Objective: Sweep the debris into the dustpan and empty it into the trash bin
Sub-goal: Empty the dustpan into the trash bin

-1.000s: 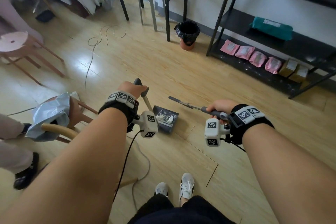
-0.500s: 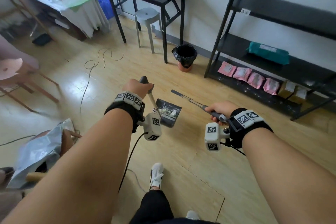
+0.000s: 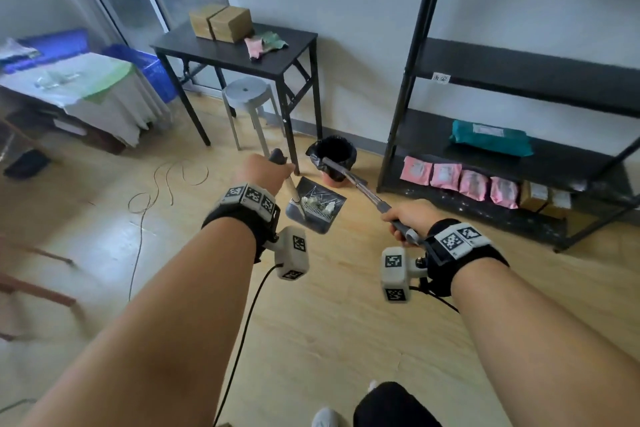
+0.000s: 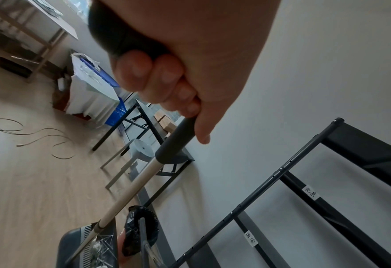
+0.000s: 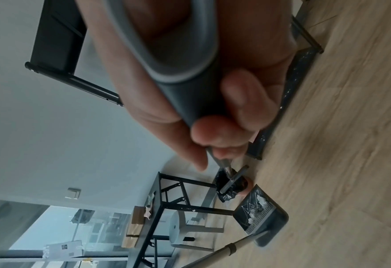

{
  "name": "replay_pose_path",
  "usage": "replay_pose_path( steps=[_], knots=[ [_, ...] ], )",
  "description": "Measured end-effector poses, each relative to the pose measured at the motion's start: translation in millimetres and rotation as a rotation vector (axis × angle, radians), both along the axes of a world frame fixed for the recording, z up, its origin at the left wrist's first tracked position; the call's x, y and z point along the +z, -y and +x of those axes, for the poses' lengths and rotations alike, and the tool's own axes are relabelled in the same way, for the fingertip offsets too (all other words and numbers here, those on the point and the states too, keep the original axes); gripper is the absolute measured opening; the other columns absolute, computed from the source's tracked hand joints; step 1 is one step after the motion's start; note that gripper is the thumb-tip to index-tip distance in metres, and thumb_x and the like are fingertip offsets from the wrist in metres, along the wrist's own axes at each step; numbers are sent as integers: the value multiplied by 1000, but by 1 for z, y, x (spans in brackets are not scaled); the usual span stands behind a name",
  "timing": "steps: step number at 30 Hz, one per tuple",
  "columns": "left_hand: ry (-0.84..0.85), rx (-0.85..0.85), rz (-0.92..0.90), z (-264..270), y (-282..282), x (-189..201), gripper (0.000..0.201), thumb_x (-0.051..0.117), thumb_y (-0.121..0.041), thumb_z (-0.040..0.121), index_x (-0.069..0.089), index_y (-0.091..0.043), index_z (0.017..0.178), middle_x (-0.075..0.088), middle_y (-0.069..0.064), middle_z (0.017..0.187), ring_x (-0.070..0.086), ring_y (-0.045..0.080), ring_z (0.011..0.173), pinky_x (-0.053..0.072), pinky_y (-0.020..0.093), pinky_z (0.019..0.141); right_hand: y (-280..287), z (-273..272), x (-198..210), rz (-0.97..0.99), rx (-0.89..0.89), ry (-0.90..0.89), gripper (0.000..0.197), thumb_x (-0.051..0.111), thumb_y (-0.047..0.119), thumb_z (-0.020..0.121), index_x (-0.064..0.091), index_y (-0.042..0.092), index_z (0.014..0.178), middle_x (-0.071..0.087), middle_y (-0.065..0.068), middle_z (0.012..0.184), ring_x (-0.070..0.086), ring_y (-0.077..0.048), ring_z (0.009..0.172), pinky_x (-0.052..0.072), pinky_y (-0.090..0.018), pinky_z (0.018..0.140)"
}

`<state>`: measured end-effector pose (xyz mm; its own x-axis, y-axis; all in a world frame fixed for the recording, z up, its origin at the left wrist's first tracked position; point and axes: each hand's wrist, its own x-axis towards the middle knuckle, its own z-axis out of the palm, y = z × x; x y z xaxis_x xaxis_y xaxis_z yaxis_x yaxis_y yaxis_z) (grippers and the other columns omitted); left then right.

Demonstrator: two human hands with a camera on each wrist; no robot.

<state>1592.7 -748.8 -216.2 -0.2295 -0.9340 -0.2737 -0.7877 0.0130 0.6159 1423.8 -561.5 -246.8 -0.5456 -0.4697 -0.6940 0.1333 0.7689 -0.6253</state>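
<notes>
My left hand (image 3: 265, 173) grips the dark top of the dustpan's long handle (image 4: 178, 134). The grey dustpan (image 3: 315, 208) hangs below it, with white debris (image 3: 317, 203) lying inside. In the left wrist view my fingers (image 4: 157, 78) curl round the grip and the pan (image 4: 86, 244) shows at the bottom. My right hand (image 3: 410, 217) grips the broom handle (image 5: 189, 90); its metal shaft (image 3: 349, 180) points up-left over the trash bin (image 3: 332, 152), which has a black liner. The bin stands just behind the dustpan. The broom's head is not clearly seen.
A black table (image 3: 242, 55) and a grey stool (image 3: 247, 95) stand left of the bin. A black shelf rack (image 3: 519, 163) with pink packets (image 3: 457, 180) stands on its right. A loose cable (image 3: 166, 184) lies on the wooden floor to the left.
I have walked toward the bin; it now sits right behind the dustpan. Both hands keep their grips and carry the dustpan and the broom along.
</notes>
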Motion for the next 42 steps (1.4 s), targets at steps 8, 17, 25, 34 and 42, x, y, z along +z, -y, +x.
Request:
replay_pose_path(
  steps=[8, 17, 25, 34, 42],
  knots=[
    [19, -17, -158, -68, 84, 34, 41, 64, -47, 84, 60, -7, 88, 53, 2, 66, 49, 13, 54, 31, 25, 43, 87, -75, 20, -85, -38, -41, 9, 62, 11, 87, 61, 5, 82, 55, -7, 61, 48, -10, 28, 39, -15, 37],
    [119, -195, -296, -123, 147, 39, 37, 59, -49, 86, 65, -12, 90, 61, 3, 73, 57, 16, 62, 38, 25, 49, 148, -118, 24, -55, -72, 16, 13, 56, 12, 93, 53, 7, 82, 51, -5, 62, 45, -9, 28, 37, -13, 33],
    [359, -471, -472, -156, 203, 23, 40, 45, -51, 92, 63, -15, 86, 57, 0, 69, 59, 21, 64, 47, 30, 58, 180, -117, 13, -72, -133, 17, 7, 54, 9, 93, 55, 6, 99, 50, -8, 64, 47, -12, 43, 37, -19, 40],
    [556, -813, -620, -161, 258, -3, 30, 40, -37, 97, 50, -20, 76, 53, -1, 66, 57, 20, 64, 50, 29, 59, 223, -96, -11, -64, -327, 73, 10, 56, 5, 91, 57, 4, 100, 51, -10, 63, 46, -16, 41, 35, -16, 35],
    [775, -1089, -708, -153, 272, -27, 19, 45, -24, 96, 62, -22, 103, 65, 0, 81, 58, 19, 59, 51, 31, 53, 243, -81, -16, -77, -380, 77, 7, 59, 8, 89, 59, 4, 95, 54, -9, 65, 49, -17, 46, 38, -22, 41]
  ],
)
